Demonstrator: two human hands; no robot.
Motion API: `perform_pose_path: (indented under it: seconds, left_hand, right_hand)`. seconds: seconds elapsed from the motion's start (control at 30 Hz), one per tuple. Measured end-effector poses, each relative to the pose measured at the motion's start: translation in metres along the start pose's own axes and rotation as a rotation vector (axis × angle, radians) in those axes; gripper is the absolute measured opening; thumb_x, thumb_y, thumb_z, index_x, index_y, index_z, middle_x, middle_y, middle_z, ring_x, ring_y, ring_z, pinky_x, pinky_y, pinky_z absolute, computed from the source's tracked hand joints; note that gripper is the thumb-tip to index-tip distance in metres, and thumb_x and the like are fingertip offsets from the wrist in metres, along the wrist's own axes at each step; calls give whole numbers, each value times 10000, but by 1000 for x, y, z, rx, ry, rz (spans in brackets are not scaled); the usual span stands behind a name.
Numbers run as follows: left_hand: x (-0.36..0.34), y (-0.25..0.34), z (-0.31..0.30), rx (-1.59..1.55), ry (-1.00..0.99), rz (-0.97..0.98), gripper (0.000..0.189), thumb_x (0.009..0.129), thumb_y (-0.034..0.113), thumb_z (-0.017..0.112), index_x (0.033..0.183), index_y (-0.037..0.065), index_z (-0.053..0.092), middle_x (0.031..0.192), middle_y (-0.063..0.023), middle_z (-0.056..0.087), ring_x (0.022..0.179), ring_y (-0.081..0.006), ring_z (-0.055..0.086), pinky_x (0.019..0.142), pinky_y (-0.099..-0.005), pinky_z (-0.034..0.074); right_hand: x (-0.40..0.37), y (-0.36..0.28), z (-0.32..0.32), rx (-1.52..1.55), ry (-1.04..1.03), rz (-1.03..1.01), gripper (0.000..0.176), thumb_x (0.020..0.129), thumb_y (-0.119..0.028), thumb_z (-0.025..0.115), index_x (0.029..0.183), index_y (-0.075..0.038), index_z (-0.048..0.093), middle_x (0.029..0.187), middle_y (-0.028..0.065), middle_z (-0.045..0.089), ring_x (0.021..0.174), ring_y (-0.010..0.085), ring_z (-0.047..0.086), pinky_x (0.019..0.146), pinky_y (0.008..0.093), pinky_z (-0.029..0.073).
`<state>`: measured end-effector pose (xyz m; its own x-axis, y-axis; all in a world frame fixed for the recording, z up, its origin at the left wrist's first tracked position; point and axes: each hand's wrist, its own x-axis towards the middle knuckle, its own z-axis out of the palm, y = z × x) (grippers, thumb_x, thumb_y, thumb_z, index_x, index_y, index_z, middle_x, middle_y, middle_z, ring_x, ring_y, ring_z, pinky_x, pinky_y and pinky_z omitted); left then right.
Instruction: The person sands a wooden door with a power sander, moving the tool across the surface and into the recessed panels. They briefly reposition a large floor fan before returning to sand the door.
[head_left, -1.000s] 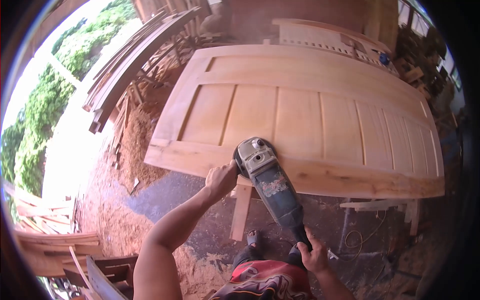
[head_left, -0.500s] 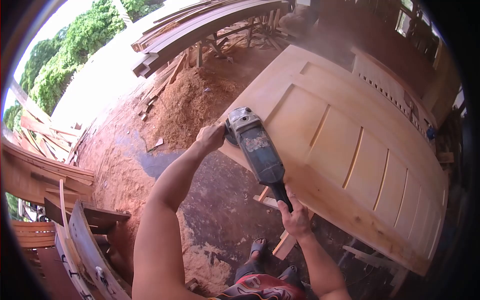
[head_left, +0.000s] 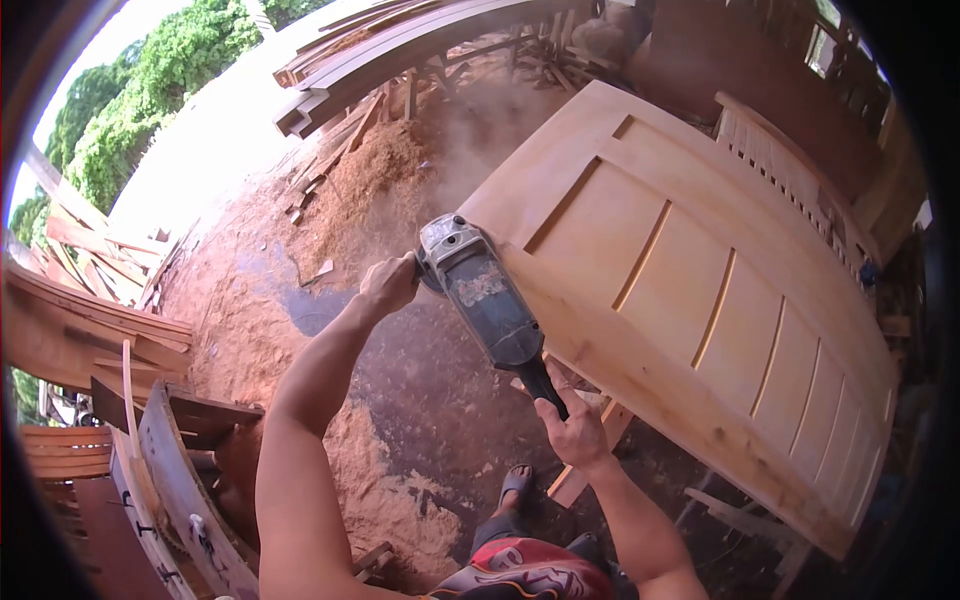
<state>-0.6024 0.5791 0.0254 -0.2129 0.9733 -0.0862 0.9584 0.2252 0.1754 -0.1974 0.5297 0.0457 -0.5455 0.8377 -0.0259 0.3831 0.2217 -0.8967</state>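
A grey and dark power grinder (head_left: pixel 485 297) is held between my two hands, at the left edge of a pale wooden panelled door (head_left: pixel 600 260). My left hand (head_left: pixel 389 284) is closed round the side handle near the grinder's head. Around the black rear handle, my right hand (head_left: pixel 577 428) is wrapped. The grinder's disc is mostly hidden under its head. Recessed panels and long grooves mark the door's face, and its long near edge shows brown knots.
Long boards (head_left: pixel 400 60) lie stacked at the top, beside a sawdust heap (head_left: pixel 375 180). Curved wooden pieces (head_left: pixel 190 490) stand at the lower left. A slotted wooden piece (head_left: pixel 780 165) is behind the door. Wooden supports (head_left: pixel 592 455) show beneath it. Dust hangs in the air.
The grinder and both hands have shifted left and slightly down, toward the door's outer edge. More dust shows near the sawdust heap. The view has shifted slightly.
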Motion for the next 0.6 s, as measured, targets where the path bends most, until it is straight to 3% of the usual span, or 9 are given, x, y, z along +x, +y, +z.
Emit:
perform_pose_path:
  seconds: [0.1, 0.17, 0.2, 0.27, 0.33, 0.4, 0.53, 0.6]
  left_hand:
    - [-25, 41, 17, -32, 2, 47, 157, 943, 183, 586, 1063, 81, 593, 876, -240, 705, 855, -468, 681, 757, -580, 514]
    - [-39, 84, 24, -43, -21, 64, 152, 944, 171, 579, 1067, 83, 595, 873, -241, 707, 848, -467, 685, 753, -579, 520]
    - [-47, 107, 29, -55, -29, 74, 152, 943, 168, 578, 1065, 79, 596, 866, -240, 707, 837, -466, 687, 747, -576, 525]
    - [-71, 165, 24, -44, -80, 101, 154, 902, 113, 576, 990, -13, 580, 835, -272, 705, 826, -458, 707, 748, -556, 544]
    - [-97, 212, 31, -60, -86, 126, 129, 884, 78, 567, 966, -22, 572, 830, -276, 706, 830, -455, 713, 736, -550, 551]
    - [-117, 246, 54, -74, -90, 134, 178, 935, 141, 585, 1069, 24, 582, 831, -257, 706, 795, -469, 697, 712, -560, 548]
    - [-163, 319, 68, -90, -127, 152, 178, 924, 135, 585, 1053, 12, 580, 838, -265, 707, 805, -467, 701, 715, -556, 553]
    - [-178, 355, 77, -91, -153, 171, 181, 916, 128, 586, 1047, 3, 578, 837, -267, 707, 810, -463, 704, 714, -554, 554]
  right_hand:
    - [-56, 21, -22, -53, 34, -39, 562, 996, -264, 622, 1469, 18, 509, 1317, 289, 643, 1182, 440, 657, 974, 444, 539]
    - [-96, 14, -47, -28, 3, 95, 569, 1000, -248, 612, 1476, 40, 489, 1322, 299, 636, 1190, 449, 652, 978, 440, 534]
    - [-115, 22, -56, -40, 45, 61, 570, 1001, -249, 611, 1474, 45, 489, 1319, 301, 637, 1182, 453, 655, 976, 439, 535]
    - [-159, 44, -81, -65, 121, -16, 571, 1001, -250, 608, 1469, 55, 490, 1312, 307, 639, 1167, 462, 660, 970, 437, 536]
    - [-206, 59, -107, -84, 118, 35, 579, 995, -244, 610, 1465, 71, 488, 1284, 331, 643, 1143, 462, 675, 951, 436, 543]
    - [-248, 66, -131, -84, 135, 58, 581, 991, -239, 613, 1463, 77, 488, 1267, 341, 647, 1129, 456, 685, 938, 438, 547]
    - [-327, 87, -169, -32, 137, 203, 551, 972, -224, 653, 1415, 83, 540, 1302, 334, 633, 1185, 468, 652, 994, 445, 537]
    - [-359, 94, -186, -41, 183, 175, 550, 972, -224, 644, 1415, 85, 539, 1306, 339, 629, 1188, 469, 649, 1003, 449, 530]
